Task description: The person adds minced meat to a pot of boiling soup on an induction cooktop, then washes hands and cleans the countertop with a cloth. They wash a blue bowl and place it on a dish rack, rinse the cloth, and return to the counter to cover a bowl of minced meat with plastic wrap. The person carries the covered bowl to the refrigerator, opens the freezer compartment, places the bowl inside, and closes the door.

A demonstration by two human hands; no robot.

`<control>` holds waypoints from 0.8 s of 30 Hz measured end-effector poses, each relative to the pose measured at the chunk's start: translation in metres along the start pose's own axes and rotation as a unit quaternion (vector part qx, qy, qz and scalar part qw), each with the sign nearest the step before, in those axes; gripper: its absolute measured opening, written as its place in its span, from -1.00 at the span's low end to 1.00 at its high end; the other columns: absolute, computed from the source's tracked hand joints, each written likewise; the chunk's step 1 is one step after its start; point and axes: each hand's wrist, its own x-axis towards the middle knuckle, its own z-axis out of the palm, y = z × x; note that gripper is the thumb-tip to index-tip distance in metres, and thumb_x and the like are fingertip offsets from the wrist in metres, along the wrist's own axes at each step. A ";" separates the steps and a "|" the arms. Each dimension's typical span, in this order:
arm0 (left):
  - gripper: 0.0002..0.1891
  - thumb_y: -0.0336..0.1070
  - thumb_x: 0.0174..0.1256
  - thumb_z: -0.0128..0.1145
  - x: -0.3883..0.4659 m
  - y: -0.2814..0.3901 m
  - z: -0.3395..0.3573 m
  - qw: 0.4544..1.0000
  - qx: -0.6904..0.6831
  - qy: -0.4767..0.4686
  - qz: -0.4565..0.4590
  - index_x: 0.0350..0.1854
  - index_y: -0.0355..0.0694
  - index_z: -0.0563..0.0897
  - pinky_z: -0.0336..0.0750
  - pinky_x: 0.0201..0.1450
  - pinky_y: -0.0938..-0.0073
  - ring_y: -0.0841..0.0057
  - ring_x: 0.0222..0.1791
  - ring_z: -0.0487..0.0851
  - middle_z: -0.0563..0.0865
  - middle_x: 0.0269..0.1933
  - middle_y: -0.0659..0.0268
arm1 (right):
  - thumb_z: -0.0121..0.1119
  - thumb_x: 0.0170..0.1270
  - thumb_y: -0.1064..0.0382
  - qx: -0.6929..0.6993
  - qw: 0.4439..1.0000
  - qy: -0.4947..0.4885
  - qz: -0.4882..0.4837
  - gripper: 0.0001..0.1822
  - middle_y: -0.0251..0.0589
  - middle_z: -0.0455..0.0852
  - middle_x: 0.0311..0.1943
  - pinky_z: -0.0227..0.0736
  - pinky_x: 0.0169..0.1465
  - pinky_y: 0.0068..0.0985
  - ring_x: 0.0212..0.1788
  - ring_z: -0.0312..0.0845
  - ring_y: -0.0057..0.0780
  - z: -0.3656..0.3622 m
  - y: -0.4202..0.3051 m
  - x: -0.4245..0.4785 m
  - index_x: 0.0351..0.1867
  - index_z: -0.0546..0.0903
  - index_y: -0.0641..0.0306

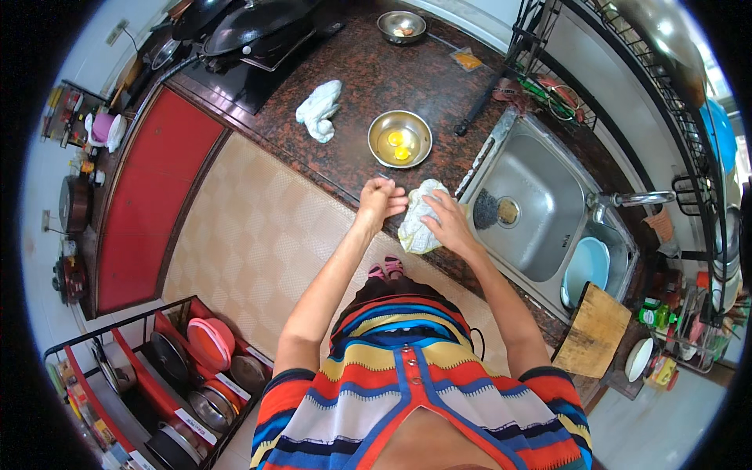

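Observation:
My right hand point(451, 223) rests on a crumpled white cloth point(418, 226) at the counter's front edge, fingers spread over its right side. Close to the cloth's left side is my left hand point(380, 202), fingers partly curled; whether it holds anything does not show. Just beyond both hands stands a steel bowl point(400, 121) with two cracked eggs, their yolks point(401, 153) whole. Another crumpled white cloth point(319, 111) lies left of the bowl. Farther back, a smaller steel bowl point(388, 26) holds a few pale and brownish pieces, beside a small packet of something orange point(467, 59).
A steel sink point(540, 194) with a faucet point(637, 198) and a light blue basin point(589, 264) lies to the right. Nearer stands a wooden cutting board point(593, 332). A black stove with a covered wok point(252, 29) is at the back left; a pan rack point(170, 376) stands lower left.

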 end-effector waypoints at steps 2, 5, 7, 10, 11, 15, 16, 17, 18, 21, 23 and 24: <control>-0.45 -0.24 0.31 -0.03 0.023 0.009 -0.006 0.999 -0.041 -0.015 0.003 0.20 -0.32 0.02 0.59 -0.30 0.30 0.18 -0.26 0.62 0.51 -0.12 -0.07 | 0.21 0.02 0.12 0.048 0.999 0.004 -0.012 -0.55 -0.08 0.34 0.12 0.01 0.16 -0.06 0.21 0.18 -0.22 -0.006 0.002 -0.006 -0.01 0.53 0.16; -0.25 -0.23 0.29 0.00 0.039 0.029 0.004 0.997 -0.074 -0.010 -0.034 0.31 -0.09 -0.27 0.59 -0.27 0.10 0.06 -0.22 0.60 0.38 0.00 -0.21 | 0.23 -0.02 0.15 -0.106 0.994 -0.021 -0.031 -0.54 -0.05 0.30 0.14 -0.01 0.17 -0.03 0.22 0.15 -0.17 -0.019 -0.011 -0.021 -0.02 0.53 0.17; -0.22 -0.33 0.27 -0.01 0.058 0.027 0.000 0.991 -0.125 -0.037 -0.043 0.29 0.08 -0.33 0.59 -0.28 0.04 -0.01 -0.21 0.61 0.37 0.01 -0.25 | 0.28 -0.09 0.17 -0.105 0.993 0.020 -0.039 -0.52 -0.03 0.26 0.16 -0.06 0.18 0.03 0.25 0.09 -0.11 -0.018 -0.025 -0.026 -0.04 0.53 0.17; -0.17 -0.51 0.22 -0.09 0.078 0.024 -0.006 0.986 -0.140 -0.076 -0.049 0.29 0.23 -0.37 0.61 -0.35 0.01 0.01 -0.38 0.64 0.45 -0.05 -0.19 | 0.29 -0.10 0.18 -0.086 0.996 0.029 -0.019 -0.50 -0.04 0.24 0.17 -0.11 0.19 0.07 0.27 0.05 -0.08 -0.007 -0.031 -0.036 -0.04 0.51 0.17; -0.24 -0.59 0.15 -0.17 0.083 0.021 -0.007 0.984 -0.157 -0.071 -0.040 0.28 0.19 -0.23 0.62 -0.39 0.03 0.02 -0.41 0.64 0.49 -0.09 -0.15 | 0.29 -0.10 0.18 -0.103 0.994 0.016 -0.018 -0.50 -0.04 0.24 0.17 -0.12 0.20 0.08 0.28 0.04 -0.08 -0.004 -0.032 -0.036 -0.02 0.50 0.16; -0.43 -0.60 0.10 -0.21 0.074 0.020 -0.001 0.992 -0.118 -0.027 -0.022 0.15 0.08 0.08 0.63 -0.50 0.12 0.08 -0.42 0.65 0.51 -0.07 0.01 | 0.28 -0.07 0.19 -0.150 0.988 -0.022 0.005 -0.48 -0.07 0.25 0.17 -0.17 0.22 0.12 0.30 0.01 -0.09 0.010 -0.027 -0.044 0.02 0.48 0.14; -0.43 -0.60 0.11 -0.20 0.065 0.024 -0.001 0.993 -0.113 -0.025 -0.025 0.16 0.08 0.08 0.63 -0.49 0.12 0.09 -0.41 0.65 0.51 -0.07 0.02 | 0.27 -0.06 0.19 -0.154 0.988 -0.025 0.014 -0.47 -0.08 0.25 0.18 -0.19 0.22 0.13 0.31 0.00 -0.09 0.013 -0.026 -0.044 0.03 0.47 0.13; -0.44 -0.59 0.12 -0.20 0.055 0.028 -0.002 0.993 -0.110 -0.023 -0.027 0.16 0.08 0.08 0.63 -0.49 0.11 0.10 -0.39 0.66 0.51 -0.06 0.03 | 0.27 -0.06 0.19 -0.159 0.987 -0.021 0.019 -0.47 -0.08 0.26 0.17 -0.20 0.22 0.14 0.31 0.00 -0.09 0.015 -0.025 -0.043 0.03 0.47 0.12; -0.45 -0.57 0.14 -0.19 0.045 0.031 -0.008 0.994 -0.104 -0.033 -0.031 0.16 0.09 0.08 0.63 -0.48 0.11 0.12 -0.34 0.66 0.50 -0.04 0.04 | 0.27 -0.06 0.19 -0.161 0.986 -0.019 0.024 -0.47 -0.09 0.26 0.17 -0.21 0.22 0.14 0.31 0.00 -0.10 0.017 -0.027 -0.043 0.04 0.47 0.12; -0.43 -0.55 0.15 -0.16 0.010 0.046 -0.027 0.994 -0.104 -0.031 -0.031 0.20 0.06 0.08 0.65 -0.43 0.11 0.13 -0.29 0.66 0.48 -0.01 0.03 | 0.27 -0.06 0.19 -0.178 0.983 -0.028 0.033 -0.49 -0.05 0.28 0.15 -0.25 0.20 0.21 0.30 0.02 -0.08 0.021 -0.031 -0.037 0.02 0.48 0.12; -0.41 -0.54 0.13 -0.16 -0.013 0.054 -0.044 0.994 -0.099 -0.023 -0.025 0.24 0.03 0.11 0.66 -0.47 0.22 0.18 -0.40 0.67 0.54 -0.10 0.02 | 0.27 -0.07 0.19 -0.204 0.976 -0.053 0.049 -0.51 -0.02 0.28 0.14 -0.25 0.19 0.24 0.29 0.03 -0.07 0.020 -0.037 -0.031 -0.01 0.49 0.13; -0.41 -0.54 0.13 -0.16 -0.023 0.056 -0.054 0.995 -0.097 -0.024 -0.014 0.24 0.02 0.11 0.66 -0.49 0.26 0.20 -0.44 0.68 0.56 -0.13 0.02 | 0.26 -0.07 0.19 -0.207 0.975 -0.068 0.046 -0.54 0.04 0.26 0.15 -0.26 0.17 0.27 0.29 0.02 -0.01 0.017 -0.041 -0.028 -0.06 0.51 0.17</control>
